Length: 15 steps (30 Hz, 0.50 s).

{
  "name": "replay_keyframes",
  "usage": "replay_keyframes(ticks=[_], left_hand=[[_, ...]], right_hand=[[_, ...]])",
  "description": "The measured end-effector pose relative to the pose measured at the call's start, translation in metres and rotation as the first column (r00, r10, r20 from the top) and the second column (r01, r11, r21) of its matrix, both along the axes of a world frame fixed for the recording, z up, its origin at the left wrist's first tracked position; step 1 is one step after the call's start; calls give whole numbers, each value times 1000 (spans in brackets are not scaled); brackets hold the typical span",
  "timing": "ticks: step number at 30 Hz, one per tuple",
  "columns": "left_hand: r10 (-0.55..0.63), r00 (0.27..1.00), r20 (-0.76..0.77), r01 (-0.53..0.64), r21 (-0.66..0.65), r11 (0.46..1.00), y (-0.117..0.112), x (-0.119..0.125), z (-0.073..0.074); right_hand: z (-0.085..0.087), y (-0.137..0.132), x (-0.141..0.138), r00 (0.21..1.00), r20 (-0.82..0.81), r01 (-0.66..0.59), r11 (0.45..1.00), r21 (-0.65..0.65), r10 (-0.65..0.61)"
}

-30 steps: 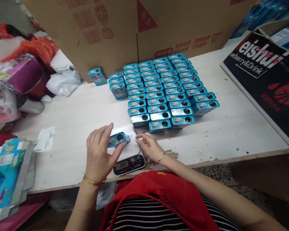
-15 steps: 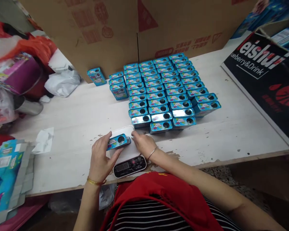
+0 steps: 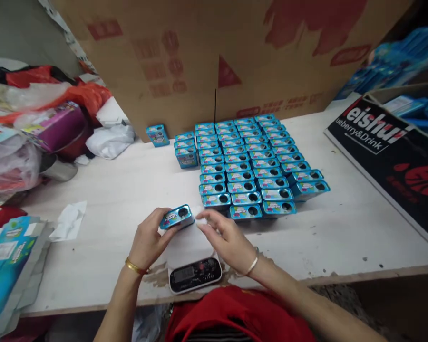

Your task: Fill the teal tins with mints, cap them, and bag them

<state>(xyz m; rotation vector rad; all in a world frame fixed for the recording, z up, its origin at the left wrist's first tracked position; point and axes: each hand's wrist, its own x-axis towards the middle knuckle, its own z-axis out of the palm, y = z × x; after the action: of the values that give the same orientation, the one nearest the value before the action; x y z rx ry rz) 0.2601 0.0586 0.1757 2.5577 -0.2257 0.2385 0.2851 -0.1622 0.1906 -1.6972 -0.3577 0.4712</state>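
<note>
My left hand [image 3: 148, 240] is closed on a small blue tin [image 3: 177, 216] with a round hole in its top, holding it just above the white platform of a small digital scale [image 3: 193, 261]. My right hand [image 3: 225, 236] hovers beside the tin's right end, fingers curled and partly apart, holding nothing I can see. Behind the scale, several rows of identical blue tins [image 3: 251, 164] stand packed together on the white table [image 3: 110, 199].
A big cardboard box [image 3: 214, 57] walls off the back. One lone tin [image 3: 157, 135] stands by it. A black printed carton [image 3: 395, 152] lies at right. Plastic bags and a purple box [image 3: 53, 126] pile at left, flattened blue cartons [image 3: 7, 261] at the near left edge.
My left hand lifted the tin off the scale platform and raised it slightly. My right hand came up beside it. The camera tilted upward a little.
</note>
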Motion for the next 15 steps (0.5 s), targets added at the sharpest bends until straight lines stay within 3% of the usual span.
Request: replay_keyframes(ticks=[4,9,12,15], left_hand=[[12,995,94,-17,47,999,25,73,-17],[-62,991,117,50,102,994,28,150,-38],[-68,962,265,36,122,992,34,179,-38],[65,930,362,-141,185,973,59,216,-27]], right_hand=[[-19,-12,-7,962,-271,19,994,105,10],[-34,-21,-16,908,-419,46,995,91,-4],[-38,-26,-19,868,-497,47,993,104,10],[-42,-35,-18,826,-563,57,990,130,26]])
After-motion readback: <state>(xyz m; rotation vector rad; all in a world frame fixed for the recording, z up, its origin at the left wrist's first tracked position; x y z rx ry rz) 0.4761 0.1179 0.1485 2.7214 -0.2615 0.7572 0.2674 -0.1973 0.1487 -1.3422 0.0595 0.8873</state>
